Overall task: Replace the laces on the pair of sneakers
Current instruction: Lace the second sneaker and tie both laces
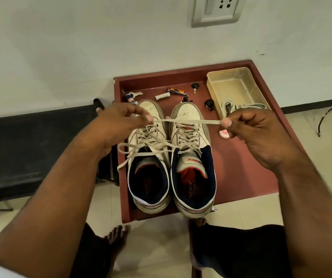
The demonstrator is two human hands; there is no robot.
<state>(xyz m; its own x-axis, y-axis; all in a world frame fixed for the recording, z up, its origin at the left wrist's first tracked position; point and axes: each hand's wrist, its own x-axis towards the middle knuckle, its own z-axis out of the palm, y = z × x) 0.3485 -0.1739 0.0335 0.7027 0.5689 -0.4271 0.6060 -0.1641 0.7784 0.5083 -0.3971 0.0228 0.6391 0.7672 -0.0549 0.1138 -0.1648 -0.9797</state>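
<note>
Both forearms fill the lower frame, reaching up from 7 and 5 o'clock over dark shorts and bare feet on pale floor tiles. Left hand [121, 117], at about 10 o'clock from the frame centre, pinches one end of a flat off-white lace [191, 121] between thumb and fingertips, other fingers curled. Right hand [257, 133], at 2 o'clock, pinches the far end the same way, thumbnail showing. Lace runs taut and near level between the two hands, crossing above the toe caps of both shoes. Left sneaker [149, 157] and right sneaker [193, 157] stand side by side, touching, toes at 12 o'clock, heels toward the person, on a reddish-brown tray table [241, 167]. Both are white with navy collars and grey soles; heels overhang the table's near edge slightly. Loose lace ends from the eyelets sprawl across both tongues and hang off toward 9 o'clock. At 1 o'clock on the table sits a clear plastic box [235, 87] with another bundle of laces [241, 106] in its near end. Along the table's far side: a small doll keyring [130, 97], a battery [162, 96], a nail clipper [176, 91], a black key [195, 86], two small black knobs. Round pink badge [224, 134] lies just under the right hand. Wall socket plate [216, 9] at 12 o'clock; black bench at 9 o'clock.
</note>
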